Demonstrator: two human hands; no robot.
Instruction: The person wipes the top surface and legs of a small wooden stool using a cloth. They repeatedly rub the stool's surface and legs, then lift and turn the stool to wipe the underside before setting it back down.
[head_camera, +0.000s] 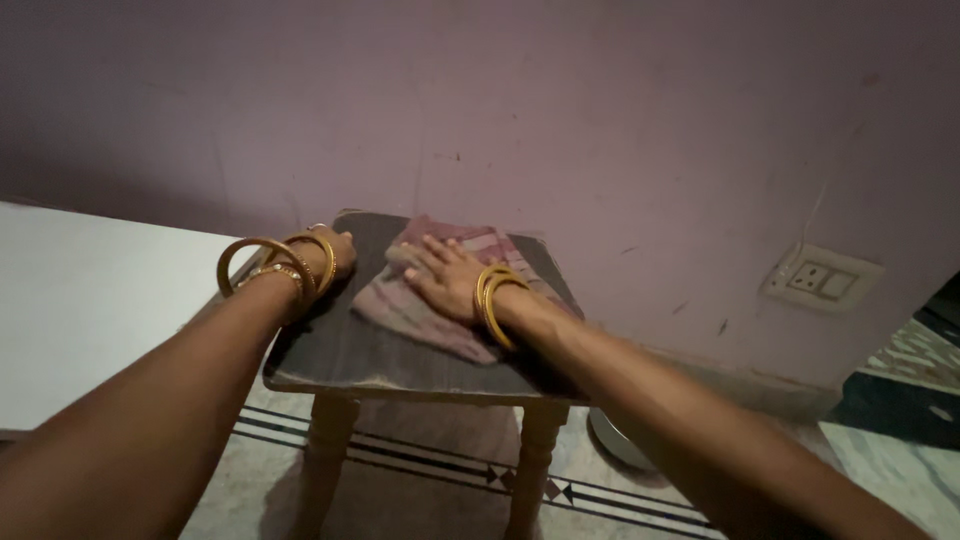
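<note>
No packages, labels, signs or screens were to be seen anywhere in the view.
</note>
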